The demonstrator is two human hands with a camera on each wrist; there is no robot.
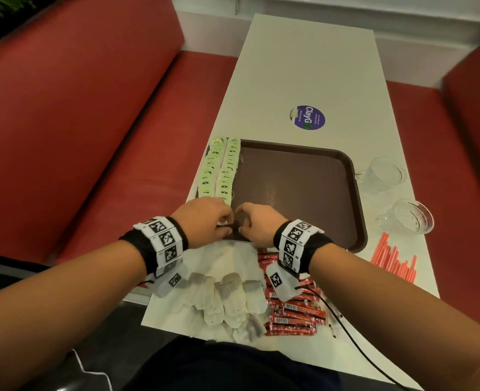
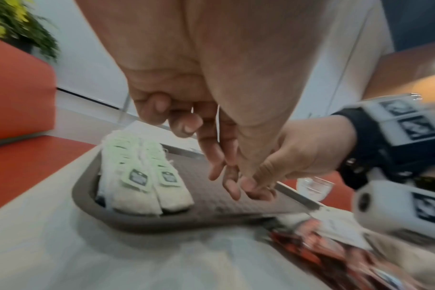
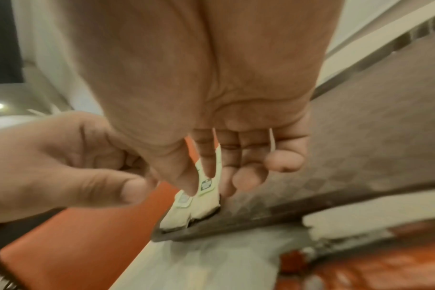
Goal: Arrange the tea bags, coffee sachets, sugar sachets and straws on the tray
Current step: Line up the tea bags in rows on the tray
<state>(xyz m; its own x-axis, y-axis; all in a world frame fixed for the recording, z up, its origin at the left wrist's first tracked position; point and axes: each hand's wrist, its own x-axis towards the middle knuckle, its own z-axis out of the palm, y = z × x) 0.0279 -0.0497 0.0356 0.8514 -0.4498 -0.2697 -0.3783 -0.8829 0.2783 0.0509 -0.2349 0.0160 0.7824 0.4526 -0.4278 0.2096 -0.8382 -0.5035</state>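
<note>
From the head view both hands meet over the near left corner of the brown tray (image 1: 332, 165), the left hand (image 1: 205, 218) and right hand (image 1: 257, 222) hiding their own fingertips, while two rows of green-tagged tea bags (image 1: 222, 167) lie along the tray's left side. The wrist views show each grip loosely curled with nothing clearly held. On the worktop (image 1: 312, 66) near the body lie loose tea bags (image 1: 233, 292), red sachets (image 1: 292, 314), pink straws (image 1: 394, 258) and two glass cups (image 1: 411, 218).
</note>
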